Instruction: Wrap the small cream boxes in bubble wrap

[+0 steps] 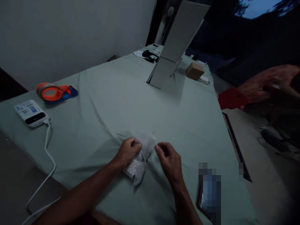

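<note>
A crumpled piece of clear bubble wrap (137,168) lies near the front of the cloth-covered table, its far part spreading loosely to the right. My left hand (128,152) is closed on it, thumb and fingers pinching its upper left side. Just right of the wrap, my right hand (169,160) has its fingers curled with thumb and fingertips close together by the plastic's right edge. Whether those fingertips pinch some of the film is too small to make out. What the wrap might contain is hidden.
An orange and blue tape dispenser (52,93) and a white device (32,114) with a white cable (50,159) sit left. A phone (206,193), partly pixelated, lies right. Farther back stand a tall white panel (174,34) and a brown box (195,71). A person's red clothing (234,97) shows right.
</note>
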Demonstrator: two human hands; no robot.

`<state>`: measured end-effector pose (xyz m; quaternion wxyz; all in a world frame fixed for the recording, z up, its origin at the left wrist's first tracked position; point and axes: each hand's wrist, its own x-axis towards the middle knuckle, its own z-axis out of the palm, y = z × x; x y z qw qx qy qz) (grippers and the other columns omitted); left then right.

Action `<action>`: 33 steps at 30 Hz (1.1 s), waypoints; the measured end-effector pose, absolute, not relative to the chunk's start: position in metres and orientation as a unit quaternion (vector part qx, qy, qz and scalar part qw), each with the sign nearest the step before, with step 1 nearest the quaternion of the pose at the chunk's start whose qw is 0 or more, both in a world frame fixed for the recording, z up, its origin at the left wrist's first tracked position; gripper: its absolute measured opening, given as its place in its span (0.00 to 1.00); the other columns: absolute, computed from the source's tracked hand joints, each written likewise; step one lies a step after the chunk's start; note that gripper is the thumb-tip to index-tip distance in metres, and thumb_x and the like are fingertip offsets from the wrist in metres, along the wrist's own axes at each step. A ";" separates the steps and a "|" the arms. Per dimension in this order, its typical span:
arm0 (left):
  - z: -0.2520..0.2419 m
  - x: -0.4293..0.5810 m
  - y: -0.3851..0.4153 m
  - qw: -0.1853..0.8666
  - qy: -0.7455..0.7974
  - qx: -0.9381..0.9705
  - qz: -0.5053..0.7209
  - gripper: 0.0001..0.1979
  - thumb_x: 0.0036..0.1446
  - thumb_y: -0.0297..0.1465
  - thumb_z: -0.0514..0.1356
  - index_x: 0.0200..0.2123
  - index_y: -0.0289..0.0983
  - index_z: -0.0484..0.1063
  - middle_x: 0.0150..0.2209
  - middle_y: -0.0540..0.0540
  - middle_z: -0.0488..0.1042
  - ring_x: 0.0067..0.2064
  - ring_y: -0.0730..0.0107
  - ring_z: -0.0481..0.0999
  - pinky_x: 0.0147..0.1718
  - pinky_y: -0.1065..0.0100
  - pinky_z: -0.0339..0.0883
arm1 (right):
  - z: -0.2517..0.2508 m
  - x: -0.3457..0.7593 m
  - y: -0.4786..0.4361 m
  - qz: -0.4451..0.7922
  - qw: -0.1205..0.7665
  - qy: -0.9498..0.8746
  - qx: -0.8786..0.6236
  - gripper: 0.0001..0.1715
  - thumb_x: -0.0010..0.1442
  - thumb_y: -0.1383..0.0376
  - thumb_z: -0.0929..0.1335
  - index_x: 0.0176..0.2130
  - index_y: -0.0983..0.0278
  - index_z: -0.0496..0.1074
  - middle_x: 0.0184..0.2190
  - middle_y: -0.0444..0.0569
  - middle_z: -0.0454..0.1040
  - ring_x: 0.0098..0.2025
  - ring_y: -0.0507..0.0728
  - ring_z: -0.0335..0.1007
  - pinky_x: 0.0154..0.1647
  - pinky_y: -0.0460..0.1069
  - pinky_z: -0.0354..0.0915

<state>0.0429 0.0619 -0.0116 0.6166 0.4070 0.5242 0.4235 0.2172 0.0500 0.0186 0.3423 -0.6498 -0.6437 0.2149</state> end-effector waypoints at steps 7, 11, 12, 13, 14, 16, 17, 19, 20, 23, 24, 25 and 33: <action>-0.005 0.054 0.058 0.667 0.453 0.336 0.487 0.13 0.53 0.41 0.60 0.28 0.36 0.67 0.26 0.54 0.65 0.28 0.75 0.64 0.29 0.74 0.59 | 0.008 0.192 0.035 0.231 0.307 -0.657 -0.649 0.20 0.57 0.52 0.68 0.41 0.64 0.73 0.33 0.49 0.77 0.31 0.57 0.71 0.34 0.50 0.65; -0.005 0.054 0.060 0.664 0.462 0.311 0.498 0.15 0.52 0.43 0.61 0.27 0.37 0.66 0.25 0.55 0.65 0.27 0.75 0.65 0.29 0.73 0.60 | 0.001 0.205 0.042 0.329 0.404 -0.559 -0.645 0.21 0.63 0.52 0.61 0.27 0.62 0.68 0.21 0.42 0.68 0.25 0.53 0.63 0.26 0.46 0.59; -0.006 0.054 0.062 0.657 0.473 0.306 0.501 0.15 0.51 0.43 0.61 0.27 0.37 0.66 0.25 0.54 0.65 0.27 0.74 0.65 0.29 0.73 0.60 | -0.002 0.209 0.043 0.356 0.434 -0.525 -0.639 0.21 0.63 0.52 0.61 0.25 0.62 0.66 0.20 0.41 0.66 0.24 0.53 0.62 0.25 0.46 0.59; -0.008 0.053 0.064 0.651 0.482 0.304 0.502 0.15 0.51 0.43 0.60 0.26 0.37 0.66 0.25 0.54 0.66 0.28 0.74 0.66 0.29 0.73 0.61 | -0.005 0.213 0.044 0.379 0.463 -0.492 -0.633 0.22 0.62 0.52 0.61 0.24 0.61 0.64 0.20 0.41 0.65 0.23 0.52 0.61 0.25 0.46 0.60; -0.009 0.051 0.066 0.649 0.487 0.303 0.500 0.16 0.51 0.44 0.60 0.27 0.37 0.66 0.25 0.54 0.66 0.28 0.73 0.66 0.29 0.73 0.61 | -0.008 0.215 0.044 0.398 0.487 -0.464 -0.624 0.22 0.62 0.52 0.62 0.23 0.61 0.63 0.19 0.41 0.64 0.23 0.52 0.61 0.25 0.47 0.60; -0.010 0.048 0.069 0.637 0.494 0.324 0.495 0.16 0.53 0.44 0.58 0.29 0.37 0.67 0.27 0.52 0.68 0.30 0.72 0.67 0.31 0.72 0.62 | -0.013 0.217 0.045 0.434 0.516 -0.431 -0.600 0.21 0.61 0.52 0.63 0.23 0.61 0.64 0.20 0.42 0.66 0.24 0.53 0.62 0.25 0.47 0.62; -0.010 0.046 0.070 0.618 0.504 0.347 0.494 0.16 0.54 0.45 0.57 0.32 0.37 0.68 0.30 0.51 0.70 0.32 0.70 0.69 0.33 0.71 0.63 | -0.015 0.217 0.046 0.450 0.523 -0.424 -0.587 0.19 0.60 0.52 0.63 0.24 0.62 0.66 0.22 0.43 0.69 0.25 0.54 0.64 0.27 0.48 0.64; -0.008 0.042 0.070 0.535 0.545 0.424 0.487 0.17 0.57 0.44 0.56 0.41 0.37 0.68 0.38 0.47 0.72 0.39 0.67 0.71 0.39 0.68 0.65 | -0.016 0.215 0.047 0.472 0.532 -0.419 -0.564 0.17 0.59 0.53 0.64 0.29 0.63 0.70 0.26 0.46 0.73 0.28 0.56 0.69 0.31 0.49 0.67; -0.006 0.041 0.069 0.475 0.569 0.476 0.474 0.20 0.56 0.44 0.57 0.46 0.37 0.67 0.42 0.44 0.72 0.43 0.64 0.71 0.42 0.65 0.65 | -0.016 0.213 0.047 0.479 0.534 -0.420 -0.556 0.16 0.59 0.54 0.64 0.31 0.63 0.72 0.28 0.48 0.75 0.31 0.57 0.71 0.34 0.50 0.68; 0.000 0.042 0.065 0.300 0.607 0.619 0.397 0.32 0.49 0.43 0.63 0.55 0.36 0.63 0.49 0.39 0.69 0.51 0.54 0.68 0.49 0.56 0.64 | -0.011 0.210 0.045 0.487 0.529 -0.429 -0.547 0.16 0.60 0.55 0.64 0.34 0.64 0.74 0.31 0.49 0.77 0.34 0.57 0.73 0.39 0.51 0.68; 0.001 0.043 0.065 0.262 0.611 0.650 0.368 0.34 0.48 0.43 0.64 0.56 0.36 0.62 0.49 0.38 0.69 0.51 0.51 0.68 0.50 0.53 0.63 | -0.010 0.209 0.044 0.489 0.524 -0.437 -0.543 0.16 0.61 0.56 0.64 0.34 0.64 0.75 0.32 0.50 0.78 0.35 0.57 0.73 0.39 0.51 0.68; 0.002 0.045 0.065 0.240 0.614 0.669 0.344 0.36 0.47 0.42 0.65 0.57 0.36 0.61 0.49 0.38 0.69 0.52 0.50 0.67 0.51 0.52 0.62 | -0.009 0.208 0.043 0.490 0.520 -0.448 -0.538 0.16 0.62 0.56 0.64 0.35 0.64 0.75 0.33 0.50 0.78 0.36 0.57 0.73 0.40 0.51 0.68; 0.002 0.037 0.082 0.460 0.605 0.519 0.391 0.25 0.45 0.26 0.58 0.50 0.37 0.70 0.26 0.54 0.68 0.27 0.72 0.65 0.30 0.71 0.59 | -0.008 0.207 0.039 0.483 0.571 -0.409 -0.522 0.18 0.61 0.55 0.65 0.30 0.64 0.77 0.27 0.48 0.78 0.32 0.56 0.73 0.38 0.50 0.66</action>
